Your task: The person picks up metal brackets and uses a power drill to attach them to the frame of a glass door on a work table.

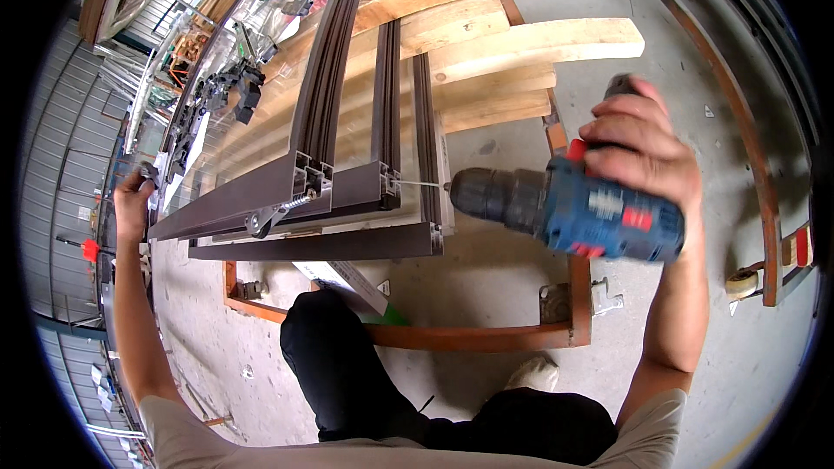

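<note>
My right hand grips a blue and black cordless drill, held sideways with its chuck toward the left. Its long thin bit reaches to the open end of the middle dark brown metal frame. In front of that lies another brown frame, with a small roller fitting and spring by its corner. Out at the far left, my left hand is closed around a small dark piece beside the frames' far end; what it is I cannot make out.
Wooden beams support the frames on an orange-brown metal stand. Black hardware pieces lie on the glass at the upper left. A wheeled rusty rail stands to the right. A long carton leans below the frames.
</note>
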`<action>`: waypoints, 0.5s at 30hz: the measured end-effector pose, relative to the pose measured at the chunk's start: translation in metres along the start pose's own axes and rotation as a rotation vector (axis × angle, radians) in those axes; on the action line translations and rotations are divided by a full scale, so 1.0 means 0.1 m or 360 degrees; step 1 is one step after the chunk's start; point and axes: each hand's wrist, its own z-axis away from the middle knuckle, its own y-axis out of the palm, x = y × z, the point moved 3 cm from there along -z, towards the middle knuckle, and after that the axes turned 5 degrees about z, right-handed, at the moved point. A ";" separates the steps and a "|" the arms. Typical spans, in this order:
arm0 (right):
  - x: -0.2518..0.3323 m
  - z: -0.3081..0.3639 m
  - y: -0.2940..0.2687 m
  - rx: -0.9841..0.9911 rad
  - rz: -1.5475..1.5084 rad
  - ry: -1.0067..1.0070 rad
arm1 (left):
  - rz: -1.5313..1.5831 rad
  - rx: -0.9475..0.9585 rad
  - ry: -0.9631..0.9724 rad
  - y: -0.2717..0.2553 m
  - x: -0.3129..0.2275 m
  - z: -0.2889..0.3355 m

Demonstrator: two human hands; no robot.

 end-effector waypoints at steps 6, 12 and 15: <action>-0.17 0.02 -0.07 0.0161 -0.0519 0.0098 | 0.1716 0.0034 0.0223 -0.24 -0.35 0.29; -0.06 0.37 0.08 -0.0195 -0.0899 0.0874 | 0.2572 0.0317 0.0214 0.71 -1.68 1.52; -0.11 0.55 0.15 -0.0174 -0.0893 0.1033 | 0.2924 0.0892 0.0108 1.58 -2.16 1.92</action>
